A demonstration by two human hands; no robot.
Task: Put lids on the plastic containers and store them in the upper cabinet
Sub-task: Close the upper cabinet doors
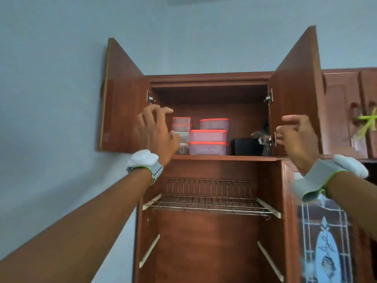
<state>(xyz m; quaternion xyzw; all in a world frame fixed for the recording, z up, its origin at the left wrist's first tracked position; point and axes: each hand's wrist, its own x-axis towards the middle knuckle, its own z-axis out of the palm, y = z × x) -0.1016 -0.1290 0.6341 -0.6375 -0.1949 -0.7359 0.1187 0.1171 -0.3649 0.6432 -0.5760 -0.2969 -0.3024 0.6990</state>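
Note:
The upper cabinet (210, 79) stands with both doors swung wide. On its shelf sit several clear plastic containers with red lids: two large ones stacked (207, 142), one more behind them (214, 123), and two small ones stacked (181, 124) to the left. My left hand (157, 135) is raised in front of the left door (122, 103), fingers spread, holding nothing. My right hand (295, 137) hovers at the inner edge of the right door (295, 94), fingers apart, nothing in it.
A black box (244, 146) and a dark blurred object sit at the shelf's right end. Below is an open compartment with a wire dish rack (208, 203). A glass-panel door (324, 237) hangs at lower right. More closed cabinets (346, 111) continue to the right.

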